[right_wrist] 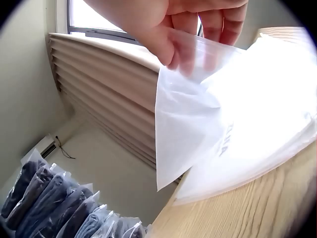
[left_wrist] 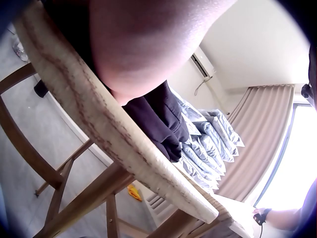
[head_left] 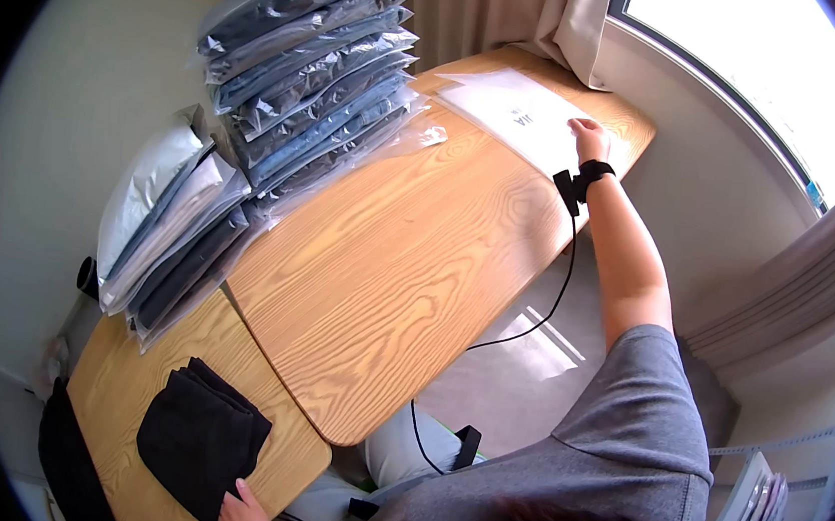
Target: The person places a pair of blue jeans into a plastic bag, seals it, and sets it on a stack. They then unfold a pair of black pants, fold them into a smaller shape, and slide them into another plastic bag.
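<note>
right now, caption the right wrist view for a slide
Right hand pinching a translucent plastic bag by its edge, beside a wooden table.

Bright daylight from the window (head_left: 758, 62) glares white, and dark fisheye edges bend all views.

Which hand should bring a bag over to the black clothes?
Probably the right hand: it pinches the edge of a see-through bag, while the left hand is far off, at the black clothes.
</note>
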`<state>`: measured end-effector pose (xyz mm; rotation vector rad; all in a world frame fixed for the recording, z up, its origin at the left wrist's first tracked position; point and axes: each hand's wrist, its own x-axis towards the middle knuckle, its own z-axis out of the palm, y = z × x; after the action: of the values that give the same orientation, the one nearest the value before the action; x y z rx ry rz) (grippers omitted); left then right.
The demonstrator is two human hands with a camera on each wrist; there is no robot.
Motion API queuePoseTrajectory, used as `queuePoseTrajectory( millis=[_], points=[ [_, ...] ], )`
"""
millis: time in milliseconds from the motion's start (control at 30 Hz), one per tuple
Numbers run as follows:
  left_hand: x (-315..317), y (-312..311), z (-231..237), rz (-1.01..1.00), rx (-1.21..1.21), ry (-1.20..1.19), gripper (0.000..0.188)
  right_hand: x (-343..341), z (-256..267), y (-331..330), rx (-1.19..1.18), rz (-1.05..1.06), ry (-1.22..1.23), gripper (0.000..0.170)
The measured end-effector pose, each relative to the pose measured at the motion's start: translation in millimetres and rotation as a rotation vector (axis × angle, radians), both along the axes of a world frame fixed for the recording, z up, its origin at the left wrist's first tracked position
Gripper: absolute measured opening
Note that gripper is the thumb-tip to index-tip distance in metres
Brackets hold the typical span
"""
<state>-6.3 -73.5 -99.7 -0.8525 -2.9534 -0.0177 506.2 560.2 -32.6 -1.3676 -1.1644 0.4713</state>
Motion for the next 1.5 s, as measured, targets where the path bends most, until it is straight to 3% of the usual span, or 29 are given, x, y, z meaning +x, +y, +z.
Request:
queuePoseTrajectory(
  millis=[100, 167, 333, 533, 600, 667, 733, 767, 833, 867, 900, 967, 1033, 1100, 1200, 1233, 1300, 1367, 1433, 1500],
  points=[
    [10, 6, 17, 0.007, -0.013, -0.053, 0.055, -49, 18, -37, 0.253, 0.268, -0.108, 0.027],
    [12, 7, 19, 0.031, -0.034, -0.07, 0.055, -95, 23, -80, 0.283, 0.463, -0.117, 0.025],
    [9, 1, 14, -0.017, 0.016, -0.053, 0.053, -211, 29, -251, 0.065, 0.853, 0.005, 0.021],
    [5, -17, 28, -0.005, 0.034, -0.102, 0.053, -313, -19, -377, -0.138, 1.388, 0.184, 0.011],
    [-6, -35, 13, -0.021, 0.092, -0.032, 0.052, -336, -20, -404, -0.193, 1.57, 0.063, 0.015],
    [-10, -44, 20, 0.031, 0.055, -0.103, 0.052, -356, -34, -420, -0.189, 1.706, 0.018, 0.017],
    [-15, -52, 24, 0.068, 0.077, -0.097, 0.052, -371, -35, -433, -0.187, 1.929, -0.235, 0.024],
    [-16, -56, 26, 0.071, 0.104, -0.084, 0.052, -376, -32, -437, -0.187, 1.956, -0.235, 0.024],
    [-21, -63, 22, 0.096, 0.136, -0.078, 0.052, -377, -20, -441, -0.101, 2.047, -0.653, 0.031],
    [-26, -68, 16, 0.072, 0.152, -0.065, 0.052, -375, -12, -439, -0.076, 2.051, -0.653, 0.035],
    [-30, -71, 12, 0.045, 0.168, -0.053, 0.053, -377, -9, -432, -0.146, 2.127, -0.497, 0.039],
    [-32, -74, 14, 0.09, 0.122, -0.137, 0.054, -367, -1, -422, -0.224, 1.901, -0.44, 0.044],
    [-30, -80, 14, -0.018, 0.253, -0.107, 0.057, -350, -9, -413, 0.09, 1.357, -1.029, 0.055],
    [-29, -97, 16, -0.04, 0.279, -0.151, 0.055, -337, -5, -406, -0.048, 1.095, -1.433, 0.071],
    [-27, -119, 47, -0.435, 0.646, -0.338, 0.025, -316, -7, -383, -0.146, 1.22, -1.474, 0.076],
    [-32, -134, 46, -0.445, 0.747, -0.443, 0.018, -311, 0, -374, -0.188, 1.217, -1.526, 0.075],
    [-42, -157, 54, -0.323, 0.832, -0.469, 0.016, -306, 12, -351, -0.251, 1.24, -1.574, 0.072],
    [-55, -161, 60, 0.063, 0.943, -0.399, 0.021, -302, 14, -325, -0.216, 1.196, -1.634, 0.072],
    [-100, -178, 29, 0.019, 0.887, -0.221, 0.034, -305, 25, -322, -0.244, 1.145, -1.702, 0.071],
    [-107, -164, 45, 0.323, 0.887, -0.548, 0.047, -311, 27, -327, -0.223, 1.138, -1.726, 0.07]
  ],
)
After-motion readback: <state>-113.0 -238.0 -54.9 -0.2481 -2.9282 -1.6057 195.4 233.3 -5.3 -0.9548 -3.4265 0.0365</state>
